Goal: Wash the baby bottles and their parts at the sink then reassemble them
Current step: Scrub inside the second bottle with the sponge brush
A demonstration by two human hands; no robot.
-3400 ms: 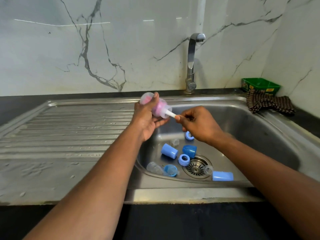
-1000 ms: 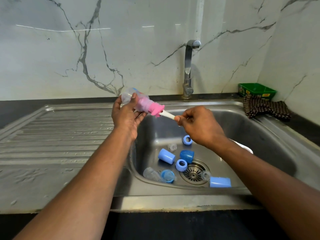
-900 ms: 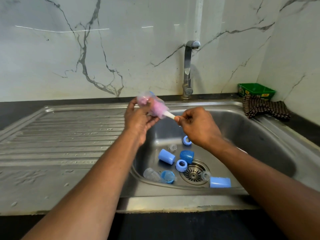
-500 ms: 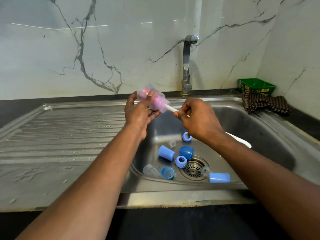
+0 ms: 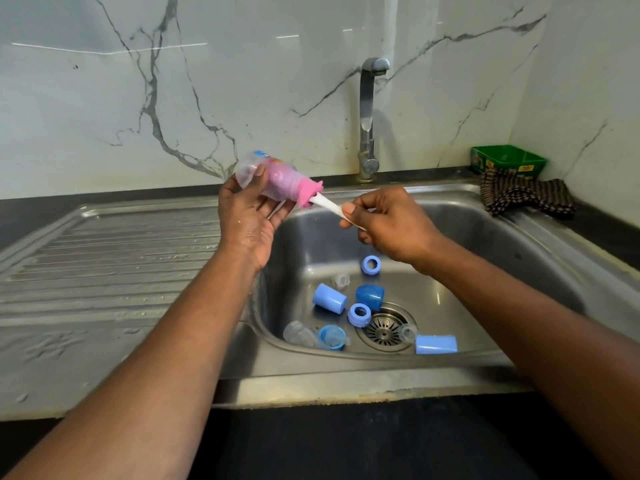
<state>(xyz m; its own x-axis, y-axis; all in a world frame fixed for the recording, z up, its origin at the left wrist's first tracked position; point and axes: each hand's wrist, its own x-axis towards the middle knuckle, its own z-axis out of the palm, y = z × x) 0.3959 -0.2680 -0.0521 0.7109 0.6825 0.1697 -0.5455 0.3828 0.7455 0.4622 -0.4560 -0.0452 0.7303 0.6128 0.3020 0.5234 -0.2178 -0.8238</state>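
Left hand (image 5: 250, 216): we cradle the clear baby bottle (image 5: 266, 178) in curled fingers, thumb over its base end, above the sink's (image 5: 346, 382) left rim.

Right hand (image 5: 388, 221): we pinch the white handle (image 5: 325, 205) of the bottle brush, whose pink sponge (image 5: 298, 188) sits mostly inside the bottle, a tuft showing at the mouth.

Axis: bottle and handle share one line, base up-left, mouth down-right toward our right hand; we judge the coming stroke runs along it.

Basin floor, by the drain (image 5: 386, 329): blue caps (image 5: 329, 298), blue collar rings (image 5: 359, 314), clear teats (image 5: 341, 280), a second bottle (image 5: 301, 335), unwashed as far as we can tell.

Rear edge: tap (image 5: 369, 116), no water seen.
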